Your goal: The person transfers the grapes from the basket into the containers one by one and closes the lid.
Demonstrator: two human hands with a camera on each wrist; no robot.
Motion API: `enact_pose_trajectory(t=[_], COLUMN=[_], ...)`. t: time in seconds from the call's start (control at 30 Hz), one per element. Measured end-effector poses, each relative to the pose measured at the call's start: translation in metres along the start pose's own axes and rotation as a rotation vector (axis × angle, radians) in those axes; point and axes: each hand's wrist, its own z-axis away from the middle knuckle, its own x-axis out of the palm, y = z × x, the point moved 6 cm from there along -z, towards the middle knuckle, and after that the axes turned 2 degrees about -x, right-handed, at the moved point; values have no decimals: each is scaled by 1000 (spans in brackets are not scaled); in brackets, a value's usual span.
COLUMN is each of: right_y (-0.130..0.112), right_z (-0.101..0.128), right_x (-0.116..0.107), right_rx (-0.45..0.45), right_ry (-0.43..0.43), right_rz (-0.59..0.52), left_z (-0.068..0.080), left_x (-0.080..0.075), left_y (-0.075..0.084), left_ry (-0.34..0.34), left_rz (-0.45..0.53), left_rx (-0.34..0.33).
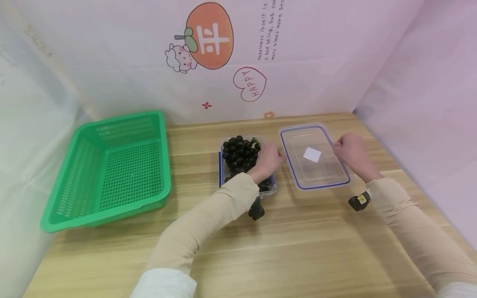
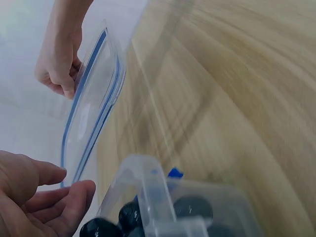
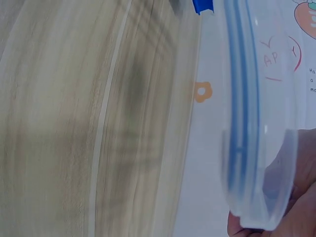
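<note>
Nearest the head camera, two beige sleeves running up from six o'clock over a wooden table. Left hand laid on a clear box of dark grapes, fingers relaxed and slightly spread in the left wrist view, thumb and fingers apart with nothing pinched between them; whether the fingertips touch the fruit cannot be told. Right hand at the three o'clock edge of a clear lid with a blue seal, fingers curled over its rim and gripping it; same grip seen from the left wrist, knuckles folded at the lid's far end. From the right wrist, only a bit of finger under the blurred lid rim. Lid just beside the box, at its three o'clock, with a small white square label near its middle. Box near the table's centre, blue clip showing on one side. Green basket well apart at nine o'clock from the box. At twelve o'clock, a pale backdrop with an orange fruit cartoon and a red heart.
</note>
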Motion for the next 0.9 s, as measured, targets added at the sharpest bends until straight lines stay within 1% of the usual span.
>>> enact_pose_trajectory(t=[0.17,0.3,0.4,0.53,0.6,0.77,0.9], right_y=[-7,-11,-11,-18,-23,-36,-44], right_z=[0,1,3,3,4,3,3], right_x=[2,2,1,1,1,3,5], right_rx=[1,14,-1,-36,-41,-48,-56], right_ry=[9,4,20,44,44,30,25], right_rz=[-11,-10,-15,-17,-12,-29,-54], left_z=[-2,-1,-1,1,2,6,11], left_x=[4,1,-1,-7,-11,-23,-29], left_y=[-1,-2,-3,-7,-9,-13,-17], left_ry=[3,-1,2,27,38,76,93], left_rz=[16,67,104,102,86,84,102], left_rx=[-33,-54,-64,-70,-72,-76,-80])
